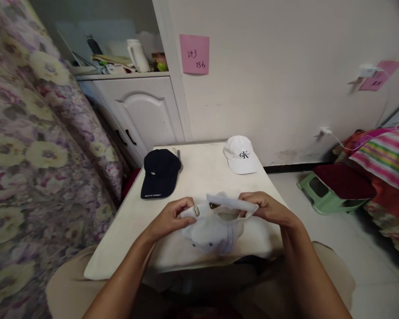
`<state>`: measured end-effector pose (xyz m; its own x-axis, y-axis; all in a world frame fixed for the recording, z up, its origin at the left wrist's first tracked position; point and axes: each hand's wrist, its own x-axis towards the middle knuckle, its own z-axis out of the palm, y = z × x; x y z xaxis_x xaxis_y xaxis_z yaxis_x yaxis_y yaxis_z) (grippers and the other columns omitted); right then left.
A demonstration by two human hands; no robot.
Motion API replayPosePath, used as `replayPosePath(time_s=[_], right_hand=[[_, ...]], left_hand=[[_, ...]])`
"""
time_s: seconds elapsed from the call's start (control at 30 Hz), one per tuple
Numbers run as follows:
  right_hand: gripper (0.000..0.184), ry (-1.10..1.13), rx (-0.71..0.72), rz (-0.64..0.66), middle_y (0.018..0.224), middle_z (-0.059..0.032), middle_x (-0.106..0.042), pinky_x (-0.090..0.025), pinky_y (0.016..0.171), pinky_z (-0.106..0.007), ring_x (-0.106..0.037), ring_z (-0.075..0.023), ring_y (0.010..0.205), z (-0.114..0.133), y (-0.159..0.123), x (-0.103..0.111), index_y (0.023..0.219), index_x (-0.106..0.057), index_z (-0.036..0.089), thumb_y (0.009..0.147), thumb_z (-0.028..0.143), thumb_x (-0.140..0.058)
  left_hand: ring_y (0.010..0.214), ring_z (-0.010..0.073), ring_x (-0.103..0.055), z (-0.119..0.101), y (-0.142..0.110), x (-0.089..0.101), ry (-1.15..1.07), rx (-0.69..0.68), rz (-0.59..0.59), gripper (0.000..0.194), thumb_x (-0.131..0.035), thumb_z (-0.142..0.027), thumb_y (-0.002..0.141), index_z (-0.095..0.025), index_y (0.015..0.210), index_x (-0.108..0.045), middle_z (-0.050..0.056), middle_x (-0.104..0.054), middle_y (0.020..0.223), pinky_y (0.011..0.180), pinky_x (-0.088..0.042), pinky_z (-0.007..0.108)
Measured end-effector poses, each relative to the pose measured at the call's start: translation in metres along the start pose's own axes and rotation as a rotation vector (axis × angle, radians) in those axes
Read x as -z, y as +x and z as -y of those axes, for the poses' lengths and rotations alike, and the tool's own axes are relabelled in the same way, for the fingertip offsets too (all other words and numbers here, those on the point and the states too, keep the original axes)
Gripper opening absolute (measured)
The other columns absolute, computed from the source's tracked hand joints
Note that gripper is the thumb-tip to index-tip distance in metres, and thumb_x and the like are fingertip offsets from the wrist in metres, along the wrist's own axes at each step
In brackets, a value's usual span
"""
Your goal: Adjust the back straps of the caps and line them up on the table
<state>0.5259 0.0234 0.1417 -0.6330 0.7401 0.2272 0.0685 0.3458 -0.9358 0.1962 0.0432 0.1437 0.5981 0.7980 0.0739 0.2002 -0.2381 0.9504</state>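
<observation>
Between my hands, above the near part of the table, is a pale blue-white baseball cap with its back opening and strap turned up. My left hand pinches the cap's side by a small metal buckle. On the other side my right hand grips the strap end, its fingertips partly hidden behind the fabric. A navy baseball cap lies at the table's left, brim toward me. Toward the back right rests a white baseball cap with black letters on its front.
All the caps are over a cream-covered table against the wall. A floral curtain hangs at left, beside a white cabinet. On the floor at right stands a green stool with a dark red top, near a striped cloth.
</observation>
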Motion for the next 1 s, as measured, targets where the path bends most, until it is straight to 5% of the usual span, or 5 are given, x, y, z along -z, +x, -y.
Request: replayPosePath(time_s=[0.27,0.53,0.83,1.0], right_hand=[[0.015,0.074,-0.204,0.279,0.088,-0.0027,-0.070,-0.050,0.076,-0.027,-0.064,-0.0166,0.082,-0.013,0.005,-0.011,0.091,-0.073,0.015,0.081,0.026,-0.072],[0.024,0.051,-0.329,0.427,0.090,-0.0025,-0.075,-0.053,0.076,-0.027,-0.068,-0.0175,0.081,-0.017,0.014,-0.031,0.095,-0.076,0.016,0.073,0.026,-0.078],[0.030,0.025,-0.125,0.439,0.087,-0.0029,-0.071,-0.049,0.073,-0.024,-0.062,-0.0147,0.079,-0.015,0.012,-0.025,0.099,-0.075,0.015,0.078,0.036,-0.078],[0.023,0.040,-0.120,0.454,0.086,-0.0024,-0.068,-0.048,0.072,-0.024,-0.060,-0.0141,0.079,-0.013,0.010,-0.022,0.097,-0.074,0.015,0.084,0.034,-0.072]], left_hand=[[0.076,0.0154,-0.049,0.012,-0.026,-0.020,0.149,0.095,0.056,0.020,-0.059,-0.036,0.084,-0.019,0.078,-0.049,-0.001,-0.052,0.082,0.068,-0.042,0.025],[0.091,0.0201,-0.058,0.013,-0.042,-0.023,0.240,0.143,0.152,0.022,-0.052,-0.021,0.086,-0.018,0.105,-0.062,0.004,-0.064,0.098,0.080,-0.045,0.029],[0.080,0.0185,-0.055,-0.004,-0.038,-0.029,0.126,0.124,0.222,0.017,-0.058,-0.034,0.087,-0.018,0.089,-0.063,0.002,-0.061,0.086,0.070,-0.043,0.026],[0.087,0.0204,-0.056,-0.005,-0.034,-0.030,0.039,0.034,0.095,0.024,-0.059,-0.040,0.089,-0.017,0.088,-0.065,0.005,-0.062,0.092,0.077,-0.043,0.029]])
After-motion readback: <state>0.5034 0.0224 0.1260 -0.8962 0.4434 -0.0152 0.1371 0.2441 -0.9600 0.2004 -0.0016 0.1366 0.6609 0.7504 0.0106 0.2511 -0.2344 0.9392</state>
